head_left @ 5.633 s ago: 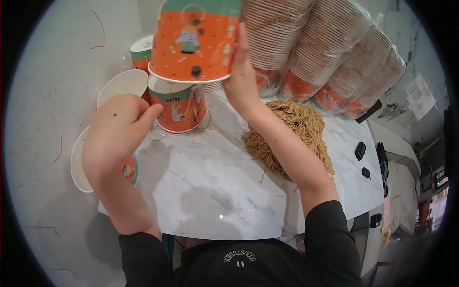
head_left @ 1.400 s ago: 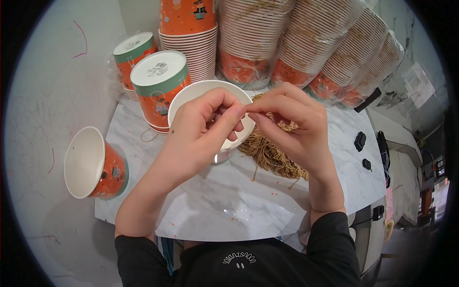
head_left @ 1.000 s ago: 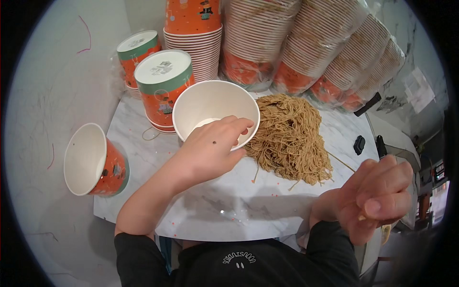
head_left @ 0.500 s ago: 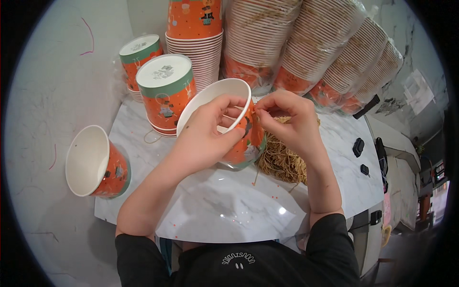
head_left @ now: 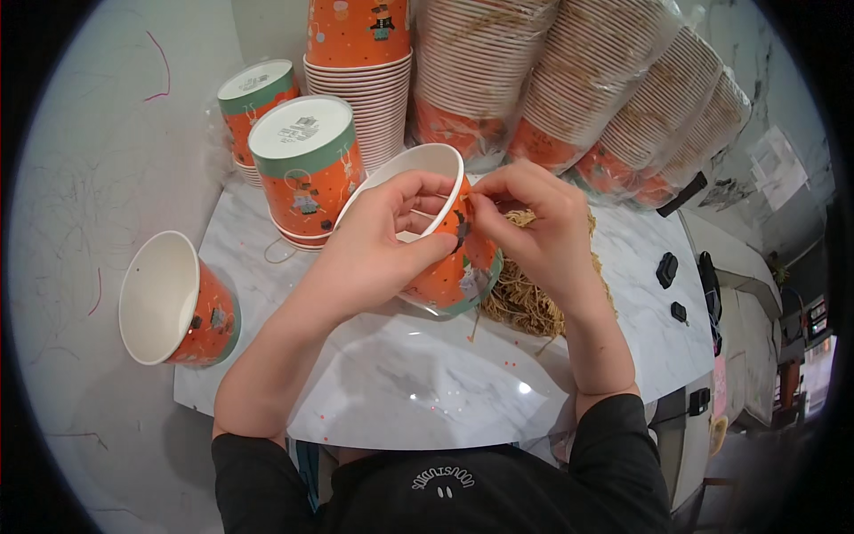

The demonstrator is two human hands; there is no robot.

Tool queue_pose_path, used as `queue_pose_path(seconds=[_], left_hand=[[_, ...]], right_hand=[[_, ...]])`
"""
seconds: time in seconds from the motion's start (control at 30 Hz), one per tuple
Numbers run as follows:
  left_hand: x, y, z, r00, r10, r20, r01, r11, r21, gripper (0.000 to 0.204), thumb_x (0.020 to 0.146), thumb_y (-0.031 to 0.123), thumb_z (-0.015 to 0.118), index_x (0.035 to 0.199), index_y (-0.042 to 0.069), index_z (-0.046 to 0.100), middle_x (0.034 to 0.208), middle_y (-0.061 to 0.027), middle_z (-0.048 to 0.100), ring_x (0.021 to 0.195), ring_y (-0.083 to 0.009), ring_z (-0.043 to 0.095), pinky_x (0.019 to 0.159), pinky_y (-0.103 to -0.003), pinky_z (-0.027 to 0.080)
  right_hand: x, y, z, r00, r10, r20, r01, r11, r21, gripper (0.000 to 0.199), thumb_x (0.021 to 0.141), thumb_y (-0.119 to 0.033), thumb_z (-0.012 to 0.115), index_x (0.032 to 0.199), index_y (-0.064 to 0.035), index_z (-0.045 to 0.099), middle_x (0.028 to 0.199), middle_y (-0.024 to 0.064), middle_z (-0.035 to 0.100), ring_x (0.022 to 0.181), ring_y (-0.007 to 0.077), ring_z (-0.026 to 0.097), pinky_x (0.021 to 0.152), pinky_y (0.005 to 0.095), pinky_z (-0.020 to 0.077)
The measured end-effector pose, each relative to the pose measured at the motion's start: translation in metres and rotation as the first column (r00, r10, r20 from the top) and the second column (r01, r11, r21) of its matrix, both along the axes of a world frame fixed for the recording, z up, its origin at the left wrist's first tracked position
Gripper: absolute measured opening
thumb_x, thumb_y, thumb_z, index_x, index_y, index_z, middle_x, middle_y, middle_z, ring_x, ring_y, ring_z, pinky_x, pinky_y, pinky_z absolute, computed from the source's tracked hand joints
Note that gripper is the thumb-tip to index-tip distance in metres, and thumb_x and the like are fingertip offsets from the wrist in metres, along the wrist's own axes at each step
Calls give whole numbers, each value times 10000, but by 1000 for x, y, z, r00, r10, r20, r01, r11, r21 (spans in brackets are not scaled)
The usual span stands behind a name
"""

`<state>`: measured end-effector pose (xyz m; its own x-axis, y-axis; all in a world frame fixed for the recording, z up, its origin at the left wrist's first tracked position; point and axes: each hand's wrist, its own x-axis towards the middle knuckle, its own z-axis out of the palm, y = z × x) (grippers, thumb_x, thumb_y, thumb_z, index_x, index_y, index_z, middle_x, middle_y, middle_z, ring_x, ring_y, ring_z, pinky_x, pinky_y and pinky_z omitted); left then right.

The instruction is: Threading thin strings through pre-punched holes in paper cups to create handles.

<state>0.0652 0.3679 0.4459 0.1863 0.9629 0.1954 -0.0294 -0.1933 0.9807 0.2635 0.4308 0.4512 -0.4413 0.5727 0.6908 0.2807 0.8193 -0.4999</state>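
An orange paper bucket (head_left: pixel 436 287) with a green base band and white rim is tilted over the table in front of me. My left hand (head_left: pixel 378 245) grips its rim, fingers inside and thumb on the outer wall. On the bucket's right side, just below the rim, my right hand (head_left: pixel 538 222) is closed in a pinch; what its fingertips hold is too small to make out. Beneath and beside my right hand lies a bundle of tan twine (head_left: pixel 525 298). A loose end of it trails onto the table.
Another orange bucket (head_left: pixel 213 311) rests tilted at the left. Upside-down buckets (head_left: pixel 307 191) stand behind my left hand, near a tall nested stack (head_left: pixel 356 98). Several plastic-wrapped stacks (head_left: pixel 485 62) line the back. Small black objects (head_left: pixel 666 270) lie on the marble-patterned table (head_left: pixel 427 392) at right.
The bucket has turned slightly in my hands. My right fingertips have shifted a little left along its side, and the orange piece hanging below them no longer shows.
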Motion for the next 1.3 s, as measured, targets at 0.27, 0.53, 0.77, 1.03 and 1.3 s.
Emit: queue_pose_path(seconds=[0.27, 0.53, 0.77, 1.03, 1.3], left_hand=[[-5, 6, 1, 977, -35, 213, 80, 975, -208, 287, 1020, 95, 619, 1267, -51, 636, 1152, -76, 716, 1007, -118, 695, 893, -269, 574], [-1, 3, -3, 989, 120, -84, -124, 991, -43, 166, 974, 17, 637, 1114, -53, 693, 988, -53, 732, 859, -85, 693, 772, -222, 566], [0, -2, -3, 888, 313, -336, -255, 944, 208, 123, 915, 96, 640, 940, -25, 640, 823, -49, 680, 738, -121, 646, 685, -273, 520], [2, -7, 4, 773, 528, -353, -255, 767, 588, 81, 910, 100, 658, 950, 35, 629, 1138, -98, 655, 1027, -222, 622, 890, -326, 487], [-12, -1, 3, 953, -116, -281, 209, 921, 330, 502, 956, 132, 663, 1383, 5, 433, 1331, -142, 573, 1363, -239, 513, 1126, -378, 399]], right_hand=[[1, -3, 1, 999, 16, 31, -16, 1000, 1, 80, 849, -44, 732, 914, -5, 708, 825, 102, 675, 723, 243, 706, 641, 333, 560], [-3, -10, 1, 994, 92, 65, -89, 995, -42, 69, 877, -34, 723, 937, 0, 712, 857, 120, 677, 739, 258, 700, 659, 334, 560], [11, 2, 3, 962, 267, -62, -252, 776, -578, 136, 965, -58, 671, 1084, -12, 625, 839, 21, 650, 780, 101, 653, 692, 263, 537], [10, -11, 15, 982, 187, -18, -166, 821, -547, 181, 930, -114, 751, 1050, 14, 704, 807, -57, 595, 643, 26, 405, 568, 223, 345], [9, -4, 8, 945, 248, -212, -324, 790, -521, 172, 983, -119, 707, 1056, 37, 703, 915, -13, 690, 816, 31, 596, 699, 197, 470]])
